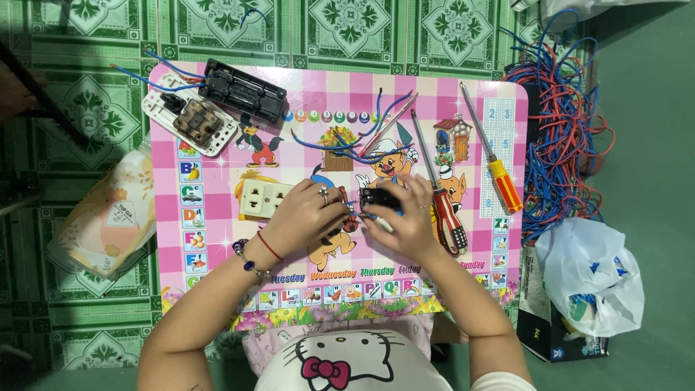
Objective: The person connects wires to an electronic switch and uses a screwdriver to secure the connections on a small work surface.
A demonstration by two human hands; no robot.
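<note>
While my left hand (308, 213) and right hand (409, 217) meet over the pink checkered picture-printed desk (217, 253), both grips close on a small black boxy plastic electrical part (380, 199), just beside a red-and-black striped-handled screwdriver (443, 206).

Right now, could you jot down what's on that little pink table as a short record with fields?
Surface: pink table on a green tiled floor
Left hand: beside a cream socket
Right hand: on a small black part
Both hands: meet at the black part
Tools: two screwdrivers, red-black handle, orange handle
Loose on table: blue wires, white switch plate, black box
Off table, right: wire tangle, plastic bag
</note>
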